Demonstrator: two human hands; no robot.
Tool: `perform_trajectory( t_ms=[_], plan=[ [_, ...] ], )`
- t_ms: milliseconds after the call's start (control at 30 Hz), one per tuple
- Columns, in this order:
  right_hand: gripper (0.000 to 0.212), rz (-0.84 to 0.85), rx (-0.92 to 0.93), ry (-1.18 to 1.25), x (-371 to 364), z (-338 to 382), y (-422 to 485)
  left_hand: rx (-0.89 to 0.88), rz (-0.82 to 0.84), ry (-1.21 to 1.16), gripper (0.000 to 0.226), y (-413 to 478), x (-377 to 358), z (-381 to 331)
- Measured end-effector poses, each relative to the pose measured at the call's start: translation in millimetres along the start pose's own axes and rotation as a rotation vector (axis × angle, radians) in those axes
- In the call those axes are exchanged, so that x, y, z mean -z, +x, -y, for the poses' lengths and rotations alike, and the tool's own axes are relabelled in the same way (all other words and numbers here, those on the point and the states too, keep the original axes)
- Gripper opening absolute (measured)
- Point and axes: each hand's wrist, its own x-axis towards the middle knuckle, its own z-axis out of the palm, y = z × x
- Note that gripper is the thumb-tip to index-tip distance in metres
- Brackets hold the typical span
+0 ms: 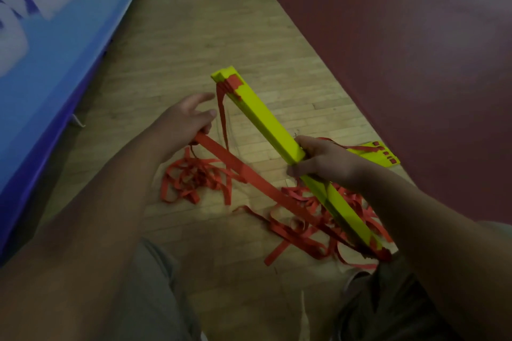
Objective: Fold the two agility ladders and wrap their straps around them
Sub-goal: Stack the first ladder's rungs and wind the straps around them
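We are at the wrapping step: our right hand [324, 160] clenches the stacked yellow rungs [260, 113], our left hand [182, 119] curls round a red strap [249, 174], which probably needs winding round them next.

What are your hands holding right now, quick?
Left hand: closed, gripping the red strap.
Right hand: closed, gripping the stack of yellow rungs.

Bare left hand [180, 122], bare right hand [324, 162], bare forearms, grey legwear [155, 293]
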Motion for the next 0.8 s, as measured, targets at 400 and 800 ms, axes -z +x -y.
perform_trajectory(
  t_ms=[400,800],
  plan=[
    [0.027,0.007,0.007,-0.026,-8.7,5.5,-5.8,-0.031,-0.021,0.059,0.021,-8.8,7.0,-7.3],
    [0.02,-0.105,-0.02,-0.371,-18.3,-6.0,-3.2,-0.081,0.056,0.225,0.014,-15.6,11.1,-10.2]
  ],
)
